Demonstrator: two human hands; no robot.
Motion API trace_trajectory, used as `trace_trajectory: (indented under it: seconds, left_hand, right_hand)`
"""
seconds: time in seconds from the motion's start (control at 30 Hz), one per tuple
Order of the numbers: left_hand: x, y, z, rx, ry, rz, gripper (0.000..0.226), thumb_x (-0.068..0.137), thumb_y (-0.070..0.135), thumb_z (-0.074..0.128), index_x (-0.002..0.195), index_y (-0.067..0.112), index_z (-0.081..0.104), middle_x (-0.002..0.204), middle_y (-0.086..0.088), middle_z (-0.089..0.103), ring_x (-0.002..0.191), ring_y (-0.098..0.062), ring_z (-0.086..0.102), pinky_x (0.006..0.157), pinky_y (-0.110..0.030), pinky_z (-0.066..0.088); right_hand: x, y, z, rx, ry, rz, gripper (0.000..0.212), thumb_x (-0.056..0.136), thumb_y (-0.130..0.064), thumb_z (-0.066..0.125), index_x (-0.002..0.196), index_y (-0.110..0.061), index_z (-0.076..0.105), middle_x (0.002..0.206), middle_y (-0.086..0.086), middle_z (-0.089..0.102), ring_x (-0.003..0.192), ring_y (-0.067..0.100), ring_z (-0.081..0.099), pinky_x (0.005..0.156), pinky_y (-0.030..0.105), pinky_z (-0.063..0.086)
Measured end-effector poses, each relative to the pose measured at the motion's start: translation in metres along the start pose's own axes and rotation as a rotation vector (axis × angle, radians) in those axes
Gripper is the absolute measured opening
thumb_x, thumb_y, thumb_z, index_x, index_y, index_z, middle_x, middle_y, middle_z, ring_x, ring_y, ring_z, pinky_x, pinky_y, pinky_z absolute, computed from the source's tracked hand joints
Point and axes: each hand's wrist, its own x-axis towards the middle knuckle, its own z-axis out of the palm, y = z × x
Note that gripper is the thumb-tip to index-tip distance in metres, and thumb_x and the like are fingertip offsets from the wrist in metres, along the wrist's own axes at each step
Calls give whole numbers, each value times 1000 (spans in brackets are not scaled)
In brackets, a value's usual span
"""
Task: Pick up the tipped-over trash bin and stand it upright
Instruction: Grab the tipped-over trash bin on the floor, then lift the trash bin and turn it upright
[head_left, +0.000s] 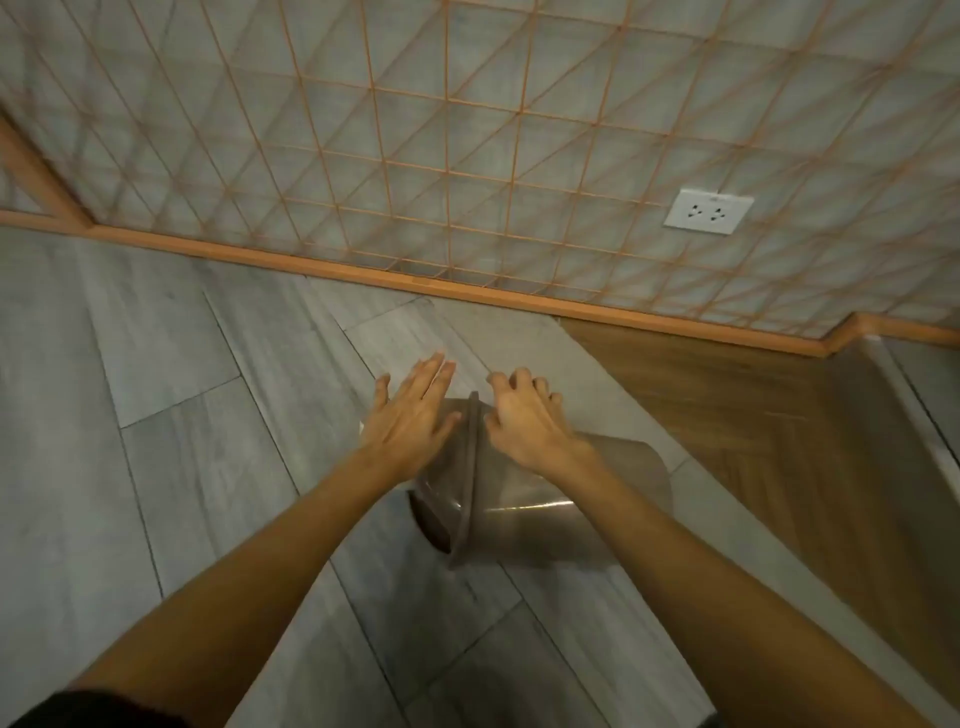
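A grey-brown plastic trash bin (540, 514) lies on its side on the grey floor, its open mouth facing left and its rim band running across the middle. My left hand (415, 421) hovers over the mouth end with fingers straight and spread, holding nothing. My right hand (524, 421) is over the bin's body just right of the rim, fingers curled and apart; whether they touch the bin I cannot tell. Both forearms reach in from the bottom of the view and hide part of the bin's upper side.
A wall with an orange grid pattern and an orange baseboard (363, 273) runs behind the bin. A white power socket (709, 211) sits low on the wall at right. A brown wooden panel (753, 415) slopes at right.
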Motion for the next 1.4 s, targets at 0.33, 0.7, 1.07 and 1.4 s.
trace_trajectory:
  seconds: [0.33,0.7,1.07,1.4]
  left_hand:
    - [-7,-3,15,-478,-122,-669,74,95,47,44,152,13,13,160,-18,7,144,-41,10,113,-62,15]
    - [-6,-7,21,-1393,197,-1083,68,98,37,43,153,25,5,149,-13,38,126,-35,47,106,-51,36]
    - [-18,-3,31,-1460,-13,-1171,47,103,25,28,143,3,36,143,-14,46,128,-32,45,105,-44,34]
    - [-18,-9,12,-1605,-223,-1107,72,91,65,24,138,15,43,145,-13,43,131,-37,38,104,-61,28]
  right_hand:
    - [-6,-20,34,520,-73,253,50,87,-12,62,129,6,42,119,22,61,108,34,61,70,26,42]
    - [-1,-6,35,744,-131,365,14,82,-1,57,79,-13,50,88,13,63,79,28,66,71,44,60]
    - [5,11,8,947,-66,420,19,79,-5,61,66,-16,52,68,5,54,69,17,56,59,29,52]
    - [-10,20,-40,1145,-60,429,20,77,4,58,62,-8,55,61,7,47,55,15,44,49,24,41]
